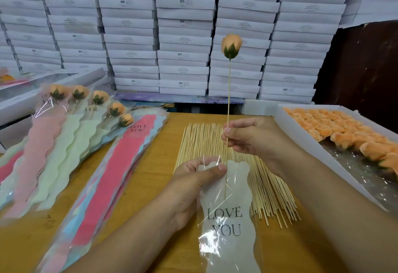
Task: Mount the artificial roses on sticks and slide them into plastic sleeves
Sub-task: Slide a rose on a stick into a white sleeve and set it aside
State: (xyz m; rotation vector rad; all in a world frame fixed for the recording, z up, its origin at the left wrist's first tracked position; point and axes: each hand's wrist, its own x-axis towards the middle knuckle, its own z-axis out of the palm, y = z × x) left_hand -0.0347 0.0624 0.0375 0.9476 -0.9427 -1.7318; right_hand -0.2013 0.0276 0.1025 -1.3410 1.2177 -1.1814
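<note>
The right hand [247, 137] pinches the stick [228, 91] upright, rose [231, 45] high above its fingers, while the left hand [193, 178] grips the sleeve [228, 218] mouth below, guiding entry.

You hold a peach rose [231, 43] with green sepals; beside it, your pale sleeve [229, 212] carries black "LOVE YOU" lettering.

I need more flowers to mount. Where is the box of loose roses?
In the head view, the white box of loose orange roses sits at the table's right edge, just right of the spread of sticks.
</note>
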